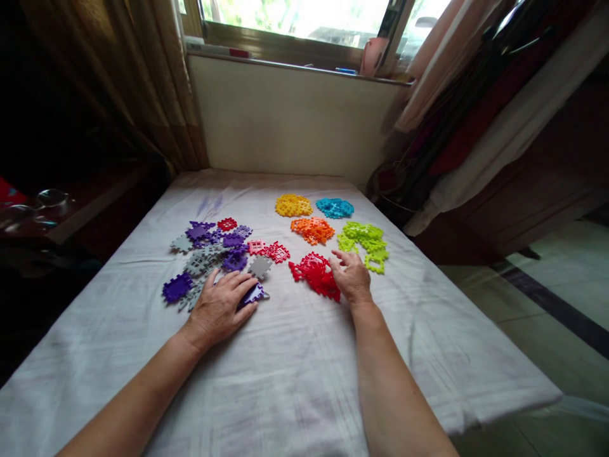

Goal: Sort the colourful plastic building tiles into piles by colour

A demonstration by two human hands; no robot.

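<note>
My left hand (222, 301) lies with fingers spread over a mixed heap of toothed plastic building pieces. Beneath its fingers shows a dark purple piece (254, 292); a grey square piece (259, 267) is just beyond the fingertips. Around it are grey pieces (204, 261), purple pieces (235, 259) and another purple square (177, 288). My right hand (351, 277) is at the right edge of a pile of red pieces (314, 271), its fingers slightly bent and apart, touching the pile. I see nothing held in it. Loose red pieces (277, 252) lie between the hands.
Sorted piles of yellow (294, 205), blue (335, 207), orange (313, 230) and lime green pieces (364, 236) lie farther back and right. A pale cloth (285, 374) covers the table. A window ledge with a pink cup (373, 56) is behind; clothes (469, 152) hang at right.
</note>
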